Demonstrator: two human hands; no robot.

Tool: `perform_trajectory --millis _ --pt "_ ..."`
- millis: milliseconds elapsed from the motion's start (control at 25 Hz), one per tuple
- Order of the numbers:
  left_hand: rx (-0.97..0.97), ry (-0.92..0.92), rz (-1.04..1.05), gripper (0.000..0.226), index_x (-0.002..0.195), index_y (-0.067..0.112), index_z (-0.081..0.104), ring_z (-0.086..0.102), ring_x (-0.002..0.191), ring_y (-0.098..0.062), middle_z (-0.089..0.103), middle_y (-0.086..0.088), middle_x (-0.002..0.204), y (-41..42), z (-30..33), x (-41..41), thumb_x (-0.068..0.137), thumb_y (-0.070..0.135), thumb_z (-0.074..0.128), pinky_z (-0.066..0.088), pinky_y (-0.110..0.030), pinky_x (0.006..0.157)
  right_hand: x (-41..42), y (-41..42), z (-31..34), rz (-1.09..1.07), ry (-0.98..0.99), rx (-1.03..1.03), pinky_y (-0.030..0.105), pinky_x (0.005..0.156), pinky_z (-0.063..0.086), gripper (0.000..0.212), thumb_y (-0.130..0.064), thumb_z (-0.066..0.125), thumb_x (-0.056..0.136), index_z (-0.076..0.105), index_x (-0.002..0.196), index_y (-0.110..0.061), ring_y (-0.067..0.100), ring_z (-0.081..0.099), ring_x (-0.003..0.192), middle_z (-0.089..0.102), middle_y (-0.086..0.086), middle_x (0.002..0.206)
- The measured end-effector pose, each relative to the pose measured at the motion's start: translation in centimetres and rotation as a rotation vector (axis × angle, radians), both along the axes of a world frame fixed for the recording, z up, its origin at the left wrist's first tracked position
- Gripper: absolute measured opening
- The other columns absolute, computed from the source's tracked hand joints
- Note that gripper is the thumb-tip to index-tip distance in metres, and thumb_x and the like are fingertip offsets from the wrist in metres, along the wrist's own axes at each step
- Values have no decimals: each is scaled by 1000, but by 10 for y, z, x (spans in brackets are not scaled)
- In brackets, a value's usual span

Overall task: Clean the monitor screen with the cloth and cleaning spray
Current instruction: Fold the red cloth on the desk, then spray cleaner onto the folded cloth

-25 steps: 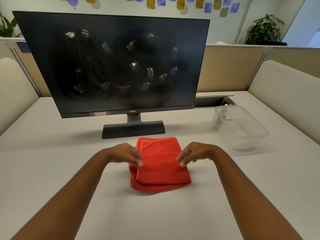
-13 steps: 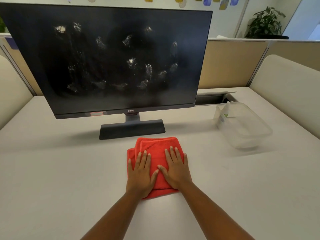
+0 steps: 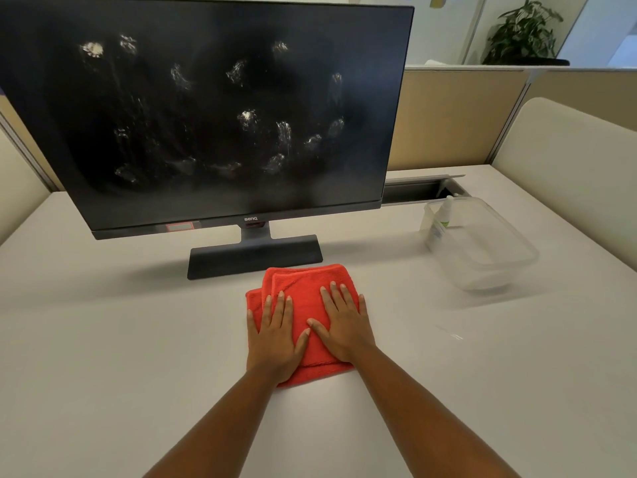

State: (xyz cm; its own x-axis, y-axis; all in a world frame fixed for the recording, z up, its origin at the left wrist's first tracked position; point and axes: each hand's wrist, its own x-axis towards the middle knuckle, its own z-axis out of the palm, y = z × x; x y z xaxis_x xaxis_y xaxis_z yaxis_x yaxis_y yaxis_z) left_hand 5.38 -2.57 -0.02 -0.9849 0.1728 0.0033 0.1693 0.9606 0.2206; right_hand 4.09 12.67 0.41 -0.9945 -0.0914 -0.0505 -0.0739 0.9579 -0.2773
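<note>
From the head view, the left hand (image 3: pixel 275 339) and the right hand (image 3: pixel 343 326) both lie flat on the folded red cloth (image 3: pixel 303 291), fingers straight and spread, thumbs nearly meeting between them; neither hand grips anything, they only press the cloth down on the white desk (image 3: pixel 103 357). Just beyond the fingertips sits the base of the monitor (image 3: pixel 220 112), whose dark screen rises above and ahead of the hands and carries many whitish smudges and streaks, so the cleaning looks not yet begun. Ahead and well off to the right of the right hand stands a clear plastic container (image 3: pixel 482 243), and in its far left corner is a small white bottle (image 3: pixel 444 213) with a green label, most likely the cleaning spray; it is apart from both hands. The risks from here, as I judge them: reaching right for the bottle could tip the light container or knock the bottle over inside it; too much spray aimed straight at the screen could run down into the bottom bezel; and hard pressure with the cloth high on the panel might rock the monitor back on its narrow stand, with no hand steadying it.
</note>
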Motion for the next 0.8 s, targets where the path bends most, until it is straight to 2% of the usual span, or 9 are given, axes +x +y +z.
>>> perform_trajectory --millis 80,160,240,440,560,640,800 --pt "-22 -6 -7 69 141 17 -16 -19 141 -23 -15 -5 155 -1 3 -2 89 57 4 -15 -45 113 -2 1 5 -3 -34 -61 44 115 -8 67 -56 27 92 4 147 -25 17 -5 144 1 1 157" --pt "-7 -3 -18 89 140 15 -18 -20 140 -23 -19 -5 153 -1 9 -6 69 68 -25 -17 -45 112 -5 6 11 -46 17 -178 42 116 -6 63 -53 30 93 12 146 -26 14 0 145 8 0 157" --pt "31 2 -19 110 141 14 -16 -18 141 -22 -16 -6 154 -2 17 -14 49 70 -40 -16 -43 112 -9 16 21 -101 139 -266 39 117 -2 55 -46 34 95 24 144 -25 13 9 144 20 -2 155" --pt "69 26 -33 114 143 14 -11 -13 142 -18 -12 -6 155 1 31 -36 49 72 -39 -10 -38 114 -34 56 58 -239 411 -441 35 111 29 41 -29 51 92 49 131 -16 20 42 132 46 5 142" --pt "70 21 -44 105 143 14 -9 -12 142 -18 -11 -5 155 6 31 -46 58 73 -27 -9 -37 115 -48 86 81 -362 631 -377 37 102 40 33 -22 59 87 62 118 -9 27 56 117 61 11 125" --pt "78 7 -55 108 143 13 -9 -12 142 -18 -9 -6 155 10 29 -50 56 74 -31 -11 -34 114 -57 107 94 -453 721 -346 41 100 42 31 -20 60 86 64 114 -7 29 59 111 64 13 119" --pt "46 -32 -38 116 141 12 -12 -12 142 -19 -11 -7 155 16 18 -54 46 72 -41 -12 -34 115 -74 149 106 -552 722 -380 39 96 45 33 -19 59 87 60 118 -6 30 56 110 62 16 120"
